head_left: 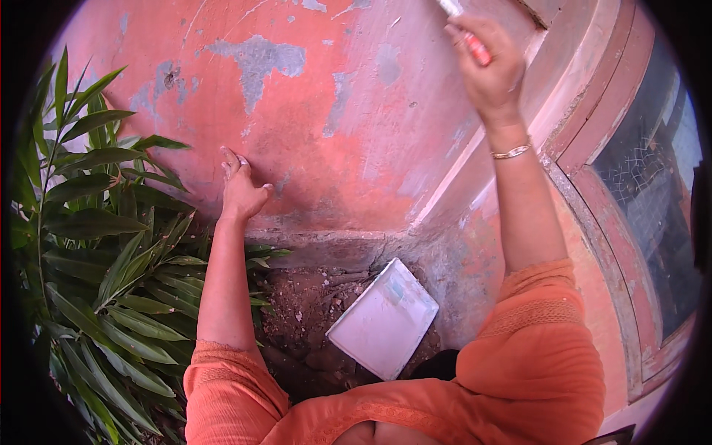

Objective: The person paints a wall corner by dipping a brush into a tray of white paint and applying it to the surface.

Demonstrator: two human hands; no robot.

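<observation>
Against the peeling pink wall (pixel 311 156), my left hand (pixel 243 187) rests with its fingers spread and nothing in it. Its fingertips have pale smears on them. Up at the right, my right hand (pixel 495 70) is wrapped round a red-handled tool (pixel 477 49). A pale part of the tool sticks out past the fingers toward the view's upper edge, where its end is cut off, so its kind does not show. Pale lilac-pink streaks cover the wall's right part, near my right hand. Below, a white rectangular tray (pixel 382 326) with pale residue lies tilted on the soil.
Leafy green plants (pixel 104 245) crowd the left side beside my left arm. A low ledge (pixel 326 245) runs along the wall's foot above brown soil (pixel 304 311). At the right stands a pink window frame (pixel 586 152) with dark glass (pixel 645 170).
</observation>
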